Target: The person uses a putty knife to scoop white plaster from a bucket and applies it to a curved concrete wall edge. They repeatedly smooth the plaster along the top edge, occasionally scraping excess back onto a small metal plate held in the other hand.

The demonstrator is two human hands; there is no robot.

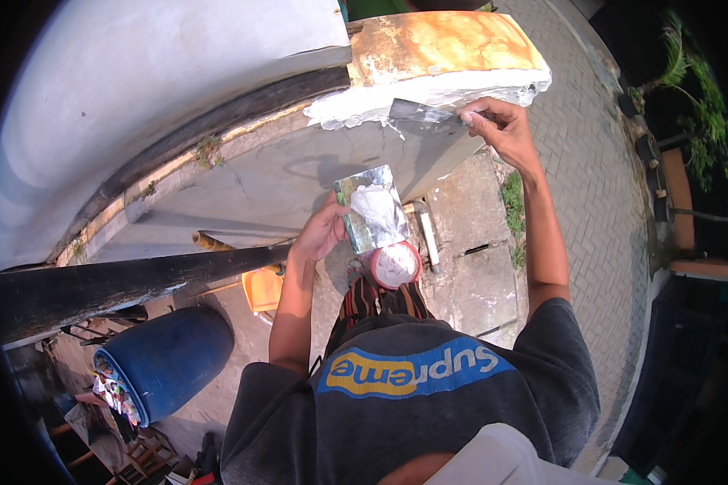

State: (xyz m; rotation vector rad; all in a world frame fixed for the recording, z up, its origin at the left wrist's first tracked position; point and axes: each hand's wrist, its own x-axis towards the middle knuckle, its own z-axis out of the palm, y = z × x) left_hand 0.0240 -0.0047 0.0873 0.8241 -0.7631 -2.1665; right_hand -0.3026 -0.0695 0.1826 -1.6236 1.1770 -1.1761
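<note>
My right hand (500, 132) grips the end of a flat metal putty scraper (421, 111). Its blade lies against the lower edge of a band of white putty (429, 87) along the side of the wall's top. Lower and to the left, my left hand (325, 227) holds a flat rectangular board (374, 208) by its left edge, with a mound of white putty (375, 205) on it. Just below the board, a red round bucket (396, 266) with white paste inside stands by my feet.
The low wall (453, 44) has an orange-stained top. A hammer-like tool with a pale handle (429, 238) lies beside the bucket. A black pole (154, 283), an orange dustpan-like piece (262, 289) and a blue barrel (174, 356) are on the left. Brick paving (582, 186) runs along the right.
</note>
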